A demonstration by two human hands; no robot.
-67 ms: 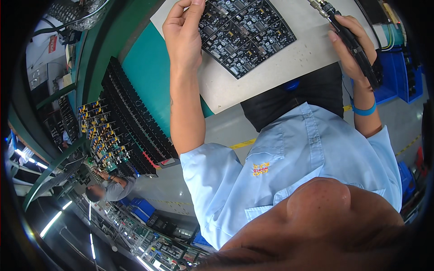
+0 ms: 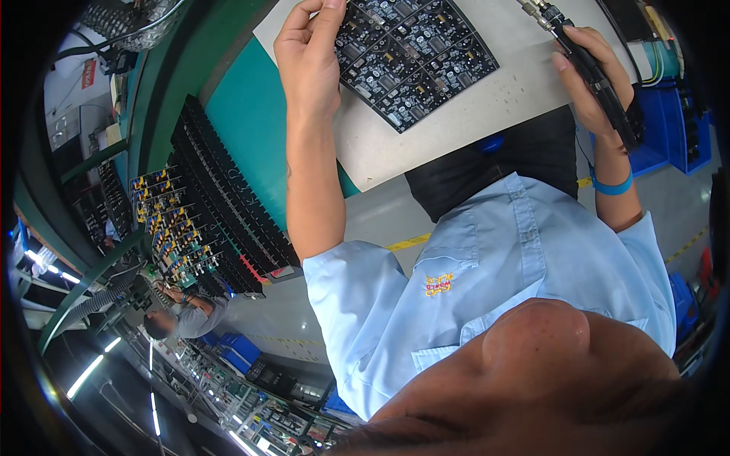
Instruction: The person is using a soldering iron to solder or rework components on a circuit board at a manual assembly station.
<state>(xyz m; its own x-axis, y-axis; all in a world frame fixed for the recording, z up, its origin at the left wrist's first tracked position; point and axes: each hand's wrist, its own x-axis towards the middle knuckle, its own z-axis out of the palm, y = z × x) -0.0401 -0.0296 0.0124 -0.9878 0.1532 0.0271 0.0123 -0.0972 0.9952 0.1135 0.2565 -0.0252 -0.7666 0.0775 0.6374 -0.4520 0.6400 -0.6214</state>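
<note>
A black circuit board panel (image 2: 414, 57) with many small components lies on a white mat (image 2: 471, 114) on the bench. My left hand (image 2: 308, 57) pinches the panel's left edge between thumb and fingers. My right hand (image 2: 589, 72) is closed around a black pen-shaped power tool (image 2: 601, 76) with a metal tip, held just right of the panel, tip pointing up toward the far edge. A blue band sits on my right wrist.
A black rack of slotted circuit boards (image 2: 228, 205) stands to the left on the teal bench (image 2: 243, 114). Blue bins (image 2: 677, 129) sit at the right. Another person (image 2: 186, 315) works at a far bench at lower left.
</note>
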